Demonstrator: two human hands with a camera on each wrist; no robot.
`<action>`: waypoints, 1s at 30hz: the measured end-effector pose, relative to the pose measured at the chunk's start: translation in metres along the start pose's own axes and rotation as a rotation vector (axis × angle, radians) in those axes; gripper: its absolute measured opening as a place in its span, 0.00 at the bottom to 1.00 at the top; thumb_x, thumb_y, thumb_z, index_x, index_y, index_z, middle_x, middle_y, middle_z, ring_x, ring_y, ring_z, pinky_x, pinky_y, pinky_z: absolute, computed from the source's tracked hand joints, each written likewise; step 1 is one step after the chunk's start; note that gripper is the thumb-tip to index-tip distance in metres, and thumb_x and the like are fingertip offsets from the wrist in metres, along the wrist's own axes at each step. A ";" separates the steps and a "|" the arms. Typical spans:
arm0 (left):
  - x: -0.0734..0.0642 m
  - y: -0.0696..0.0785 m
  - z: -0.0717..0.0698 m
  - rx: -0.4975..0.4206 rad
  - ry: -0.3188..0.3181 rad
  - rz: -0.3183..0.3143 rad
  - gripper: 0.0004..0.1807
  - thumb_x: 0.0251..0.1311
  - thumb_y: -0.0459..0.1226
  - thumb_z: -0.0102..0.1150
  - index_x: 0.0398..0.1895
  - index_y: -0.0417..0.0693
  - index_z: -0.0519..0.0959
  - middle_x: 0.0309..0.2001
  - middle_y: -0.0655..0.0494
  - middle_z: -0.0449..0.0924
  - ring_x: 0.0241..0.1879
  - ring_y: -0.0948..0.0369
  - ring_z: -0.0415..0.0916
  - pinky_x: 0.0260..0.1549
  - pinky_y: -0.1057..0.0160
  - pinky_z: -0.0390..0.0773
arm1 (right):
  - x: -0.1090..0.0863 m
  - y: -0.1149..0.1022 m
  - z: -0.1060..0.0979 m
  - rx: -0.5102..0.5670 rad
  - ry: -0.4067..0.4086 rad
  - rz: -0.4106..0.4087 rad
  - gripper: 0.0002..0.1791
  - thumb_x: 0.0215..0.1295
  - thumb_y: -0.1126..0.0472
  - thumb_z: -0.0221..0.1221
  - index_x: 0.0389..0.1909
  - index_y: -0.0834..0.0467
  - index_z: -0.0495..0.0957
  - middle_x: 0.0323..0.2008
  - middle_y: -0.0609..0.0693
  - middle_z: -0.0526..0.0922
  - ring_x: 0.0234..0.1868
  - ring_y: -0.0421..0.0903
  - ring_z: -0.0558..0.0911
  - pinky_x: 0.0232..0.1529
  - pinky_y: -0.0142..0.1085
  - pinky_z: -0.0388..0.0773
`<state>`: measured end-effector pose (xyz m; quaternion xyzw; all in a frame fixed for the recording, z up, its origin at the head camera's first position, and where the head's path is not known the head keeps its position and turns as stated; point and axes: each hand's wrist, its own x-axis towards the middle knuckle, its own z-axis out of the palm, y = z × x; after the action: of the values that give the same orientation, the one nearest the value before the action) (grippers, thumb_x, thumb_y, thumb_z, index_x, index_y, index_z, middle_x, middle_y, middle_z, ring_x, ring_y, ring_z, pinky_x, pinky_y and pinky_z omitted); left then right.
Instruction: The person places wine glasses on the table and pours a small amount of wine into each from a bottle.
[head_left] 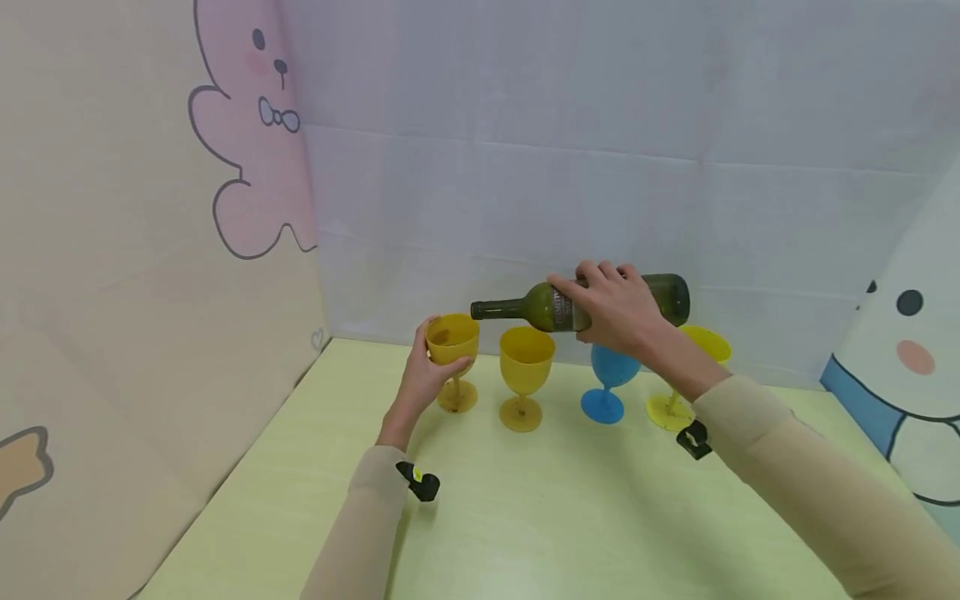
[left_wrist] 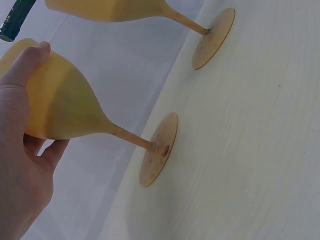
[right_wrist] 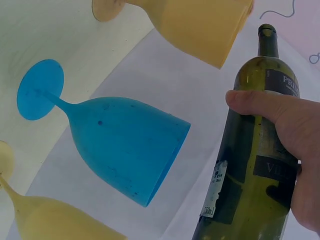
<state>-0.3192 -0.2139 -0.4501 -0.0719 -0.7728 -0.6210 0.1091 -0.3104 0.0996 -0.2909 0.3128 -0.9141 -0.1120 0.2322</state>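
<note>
My left hand (head_left: 424, 377) grips the bowl of the leftmost orange-yellow goblet (head_left: 454, 348), thumb on the near side; its foot (left_wrist: 159, 150) stands on the table and bears dark reddish spots. In my right hand (head_left: 618, 308) is a green glass wine bottle (head_left: 671, 298), held around its labelled body and lying nearly level in the air. The bottle's mouth points left, just above and right of the held goblet's rim. No stream of liquid shows. In the right wrist view the thumb lies across the bottle (right_wrist: 250, 150) below its shoulder.
A second orange-yellow goblet (head_left: 527, 367) stands right of the held one, beneath the bottle. Farther right are a blue goblet (head_left: 613, 368) and a bright yellow goblet (head_left: 705, 343), partly behind the right forearm. A pale yellow table (head_left: 540, 508) meets cloth-covered walls (head_left: 510, 183).
</note>
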 end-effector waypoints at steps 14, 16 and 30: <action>0.000 0.001 -0.004 -0.005 0.001 0.010 0.52 0.50 0.46 0.77 0.75 0.63 0.53 0.65 0.51 0.68 0.61 0.50 0.71 0.60 0.44 0.74 | -0.017 0.015 -0.003 0.155 0.146 0.122 0.50 0.43 0.49 0.79 0.70 0.45 0.66 0.55 0.60 0.72 0.53 0.61 0.73 0.51 0.58 0.72; 0.000 0.002 -0.004 -0.013 0.001 0.013 0.51 0.50 0.45 0.77 0.74 0.64 0.54 0.65 0.51 0.68 0.61 0.50 0.70 0.60 0.44 0.74 | -0.020 0.019 -0.004 0.184 0.167 0.157 0.50 0.43 0.50 0.78 0.70 0.46 0.66 0.55 0.61 0.72 0.53 0.61 0.72 0.50 0.58 0.72; -0.002 0.000 -0.007 -0.003 -0.012 0.003 0.53 0.49 0.49 0.77 0.75 0.65 0.53 0.66 0.52 0.67 0.61 0.51 0.70 0.59 0.44 0.75 | -0.049 0.027 -0.007 0.371 0.302 0.294 0.51 0.43 0.55 0.79 0.71 0.49 0.67 0.55 0.66 0.71 0.53 0.63 0.73 0.49 0.61 0.70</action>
<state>-0.3171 -0.2204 -0.4493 -0.0772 -0.7725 -0.6214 0.1054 -0.2872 0.1509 -0.2929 0.2273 -0.9096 0.1402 0.3182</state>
